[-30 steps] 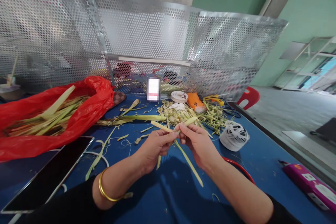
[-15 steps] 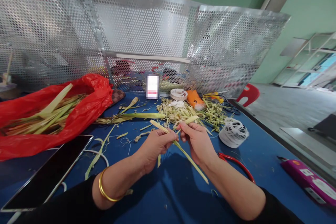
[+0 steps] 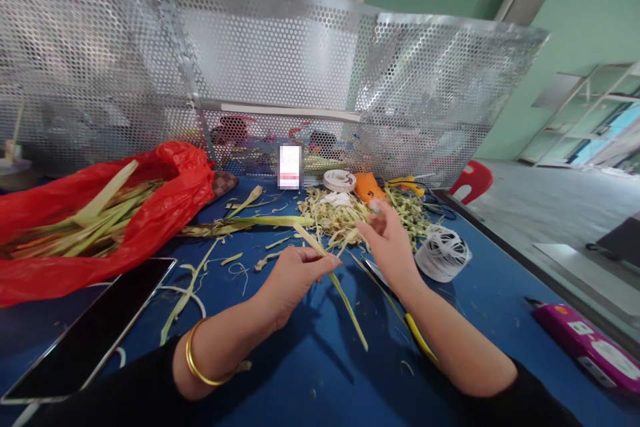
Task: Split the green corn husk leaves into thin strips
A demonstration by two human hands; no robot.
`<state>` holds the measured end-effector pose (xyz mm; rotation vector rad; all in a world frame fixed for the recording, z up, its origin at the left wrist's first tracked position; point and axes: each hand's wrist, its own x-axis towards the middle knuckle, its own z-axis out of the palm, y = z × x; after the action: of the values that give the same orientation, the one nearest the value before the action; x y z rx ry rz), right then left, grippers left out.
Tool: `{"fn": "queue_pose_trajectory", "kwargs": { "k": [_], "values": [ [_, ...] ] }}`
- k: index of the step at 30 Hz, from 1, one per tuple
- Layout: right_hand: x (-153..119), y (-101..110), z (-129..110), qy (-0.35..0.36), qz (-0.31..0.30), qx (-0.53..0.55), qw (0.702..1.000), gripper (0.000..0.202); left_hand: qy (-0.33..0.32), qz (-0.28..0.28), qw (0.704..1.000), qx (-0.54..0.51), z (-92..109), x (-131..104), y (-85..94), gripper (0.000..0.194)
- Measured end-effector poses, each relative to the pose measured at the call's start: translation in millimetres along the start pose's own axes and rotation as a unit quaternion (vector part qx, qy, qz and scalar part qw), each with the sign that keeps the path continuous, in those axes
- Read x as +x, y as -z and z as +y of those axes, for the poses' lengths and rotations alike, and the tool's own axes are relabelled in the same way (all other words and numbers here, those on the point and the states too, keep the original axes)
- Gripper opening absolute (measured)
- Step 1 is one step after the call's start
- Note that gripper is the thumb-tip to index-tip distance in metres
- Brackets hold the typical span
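Leaf strip [image 3: 334, 280], pale yellow-green and narrow, is the thing in hand: it runs on a slant from about 11 o'clock, up by the shredded pile, down to about 5 o'clock, where its free tip hangs over the blue table [image 3: 310, 373]. Going from large to small: the table stretches across the view, a red plastic bag [image 3: 150, 220] stuffed with long leaves lies at 9 o'clock from the hands, and a heap of pale leaf shreds [image 3: 340, 213] sits at 12 o'clock, just beyond the fingertips. A white coil of cord [image 3: 443, 252] rests at 2 o'clock, near the right wrist.

The left hand [image 3: 293, 277] is pinched shut on the strip near its upper third, thumb against forefinger, so most of the strip's length trails away from the grip toward 5 o'clock. The right hand [image 3: 390, 243] is loose and spread, fingers apart and holding nothing, raised at 1 o'clock from the left hand beside the shreds. Of the two, only the left touches the strip; the right is near its upper end but apart from it.
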<state>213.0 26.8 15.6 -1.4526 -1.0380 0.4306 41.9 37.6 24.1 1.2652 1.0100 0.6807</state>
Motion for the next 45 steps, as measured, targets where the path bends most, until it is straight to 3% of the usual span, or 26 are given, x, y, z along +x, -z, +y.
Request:
{"fn": "queue_pose_trajectory", "kwargs": {
  "k": [1,2,3,6,8,11,16,20,25,28,33,35,38,41,45],
  "values": [
    [2,4,-3,0.070,0.020,-0.054,0.996,0.045,-0.009,-0.006,1.000,0.012,-1,0,0.0,0.027],
    [2,7,-7,0.123,0.000,-0.090,0.988,0.039,-0.019,-0.014,0.999,0.024,-2,-1,-0.3,0.027],
    [0,8,-11,0.150,-0.062,-0.106,0.981,0.028,-0.030,-0.023,0.999,0.037,-3,-1,-0.9,0.026],
    [-13,3,-23,0.094,-0.277,-0.072,0.954,0.011,-0.057,-0.060,0.995,0.063,-9,-2,-3.6,0.024],
    [-21,-3,-26,0.040,-0.308,-0.028,0.950,0.011,-0.063,-0.079,0.992,0.073,-13,-3,-5.3,0.026],
    [-28,-10,-26,0.014,-0.257,0.019,0.966,0.013,-0.072,-0.094,0.989,0.083,-14,-3,-6.2,0.030],
    [-32,-14,-23,0.033,-0.162,0.010,0.986,0.016,-0.115,-0.114,0.977,0.136,-11,-3,-4.6,0.037],
    [-36,-17,-22,0.048,-0.137,-0.008,0.989,0.017,-0.134,-0.120,0.967,0.179,-11,-5,-4.6,0.037],
    [-33,-18,-16,0.080,-0.142,-0.029,0.986,0.019,-0.099,-0.112,0.973,0.178,-14,-4,-7.3,0.040],
    [-25,-11,-16,0.139,-0.150,-0.052,0.978,0.018,-0.038,-0.083,0.988,0.122,-13,-2,-6.4,0.036],
    [-26,7,-30,0.237,-0.006,-0.106,0.966,0.016,-0.002,-0.035,0.996,-0.082,2,2,5.6,0.040],
    [-32,11,-36,0.250,0.018,-0.123,0.960,0.020,-0.008,-0.014,0.989,-0.150,8,3,10.3,0.035],
    [-42,6,-37,0.233,-0.063,-0.152,0.958,0.024,-0.032,0.015,0.974,-0.224,12,3,12.0,0.028],
    [-48,-8,-27,0.156,-0.174,-0.168,0.958,0.023,-0.054,0.026,0.967,-0.246,7,3,8.1,0.030],
    [-54,-24,-12,0.094,-0.225,-0.096,0.965,0.027,-0.043,0.019,0.970,-0.238,-1,3,2.9,0.021]
  ]
}}
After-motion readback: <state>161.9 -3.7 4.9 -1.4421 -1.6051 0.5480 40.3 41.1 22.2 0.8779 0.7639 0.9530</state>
